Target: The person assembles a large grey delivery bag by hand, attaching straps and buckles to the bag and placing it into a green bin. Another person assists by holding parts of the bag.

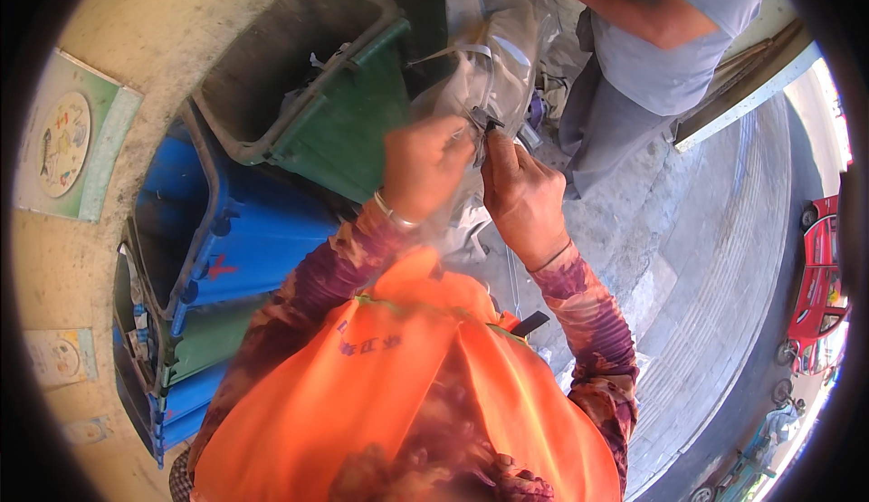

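Note:
In front of my chest, both hands meet at a small crumpled grey, see-through piece [479,135], perhaps plastic. My right hand [527,196] pinches a small dark piece [493,125] at its top between thumb and finger; its kind does not show. Curled and blurred by motion, my left hand [424,167] is closed beside it, and what its fingers hold cannot be made out. Just beyond my hands is a large translucent plastic sack [489,72] with pale straps or strips on it.
A green wheeled bin [348,113] and blue bins [262,221] stand along the wall at my left. Far right of the sack, a person in grey [665,58] has their hands at its upper end. A red vehicle [817,285] is on the road at the right.

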The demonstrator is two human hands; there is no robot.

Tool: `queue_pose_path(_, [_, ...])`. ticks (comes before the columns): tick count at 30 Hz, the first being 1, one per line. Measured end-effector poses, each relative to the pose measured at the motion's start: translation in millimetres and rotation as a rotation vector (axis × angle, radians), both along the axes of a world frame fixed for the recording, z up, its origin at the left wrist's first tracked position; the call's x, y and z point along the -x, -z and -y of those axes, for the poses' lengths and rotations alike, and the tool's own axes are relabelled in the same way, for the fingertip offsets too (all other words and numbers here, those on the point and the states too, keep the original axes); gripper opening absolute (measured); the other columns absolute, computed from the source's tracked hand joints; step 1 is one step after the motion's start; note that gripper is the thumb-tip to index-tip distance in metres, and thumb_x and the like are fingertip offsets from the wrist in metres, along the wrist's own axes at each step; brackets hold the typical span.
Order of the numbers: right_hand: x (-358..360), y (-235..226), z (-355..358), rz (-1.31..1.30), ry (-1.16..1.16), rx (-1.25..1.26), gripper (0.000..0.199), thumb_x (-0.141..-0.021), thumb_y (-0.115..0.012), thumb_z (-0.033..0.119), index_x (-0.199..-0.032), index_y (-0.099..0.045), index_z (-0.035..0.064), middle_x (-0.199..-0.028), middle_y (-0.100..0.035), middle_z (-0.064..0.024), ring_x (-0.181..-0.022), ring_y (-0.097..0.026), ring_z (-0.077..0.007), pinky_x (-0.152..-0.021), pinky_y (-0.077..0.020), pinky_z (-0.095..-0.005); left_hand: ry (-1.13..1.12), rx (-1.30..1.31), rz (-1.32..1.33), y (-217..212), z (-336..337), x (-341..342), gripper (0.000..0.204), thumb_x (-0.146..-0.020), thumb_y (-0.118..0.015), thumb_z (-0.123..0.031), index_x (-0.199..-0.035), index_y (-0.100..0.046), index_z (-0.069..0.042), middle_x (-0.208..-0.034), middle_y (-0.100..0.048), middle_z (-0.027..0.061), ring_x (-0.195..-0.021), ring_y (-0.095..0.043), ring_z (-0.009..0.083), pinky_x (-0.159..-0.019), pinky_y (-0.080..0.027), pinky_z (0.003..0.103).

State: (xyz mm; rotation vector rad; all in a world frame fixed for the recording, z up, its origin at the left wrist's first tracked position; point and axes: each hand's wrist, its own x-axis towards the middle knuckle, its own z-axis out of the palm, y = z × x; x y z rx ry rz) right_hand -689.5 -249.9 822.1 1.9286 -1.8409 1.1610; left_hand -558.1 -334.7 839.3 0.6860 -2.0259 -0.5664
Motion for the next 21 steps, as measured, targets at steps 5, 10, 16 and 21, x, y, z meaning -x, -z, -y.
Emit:
queue_pose_path(5, [-2.0, 6.7, 15.6, 0.049, -0.011, -0.039, 0.013, -0.087, -0.063, 0.01, -0.092, -0.051, 0.0062, -0.071, -0.063, -0.0105, -0.058, -0.065, -0.0296, -0.05, -0.0495, -0.0404, -0.008, 0.163, -0.012, 8.1, 6.0, -6.0, 0.008, -0.085, -0.066, -0.001, -0.091, -0.068, 0.004, -0.077, -0.07, 0.0128, -0.066, -0.069, 0.0181, -0.06, -0.051, 0.029])
queue_pose_path(10, [14.5, 3.6, 17.6, 0.714, -0.087, -0.125, 0.006, -0.096, -0.058, 0.009, -0.095, -0.058, 0.0033, -0.067, -0.064, -0.0084, -0.05, -0.061, -0.0235, -0.05, -0.0479, -0.0356, -0.051, -0.013, -0.059, 13.9, 8.8, -18.7, 0.008, -0.088, -0.066, -0.003, -0.092, -0.069, 0.003, -0.076, -0.07, 0.0109, -0.065, -0.065, 0.0135, -0.059, -0.05, 0.027])
queue_pose_path(16, [24.2, 11.7, 40.6, 0.915, -0.386, -0.067, 0.015, -0.103, -0.05, 0.013, -0.109, -0.06, 0.0031, -0.073, -0.048, 0.0036, -0.064, -0.041, -0.0046, -0.059, -0.0363, -0.0202, -0.035, -0.265, -0.18, 20.0, 10.7, -35.8, 0.011, -0.093, -0.063, -0.006, -0.09, -0.068, 0.003, -0.075, -0.069, 0.0064, -0.069, -0.062, 0.0092, -0.063, -0.048, 0.024])
queue_pose_path(21, [-2.3, 32.1, 69.0, 1.229, -0.631, -0.265, 0.02, -0.099, -0.057, 0.016, -0.111, -0.061, 0.0003, -0.075, -0.049, 0.0018, -0.064, -0.042, -0.0068, -0.06, -0.0368, -0.0223, -0.023, -0.44, -0.307, 24.1, 23.4, -48.1, 0.014, -0.093, -0.063, -0.012, -0.09, -0.069, 0.0, -0.072, -0.068, 0.0012, -0.067, -0.061, 0.0067, -0.062, -0.048, 0.024])
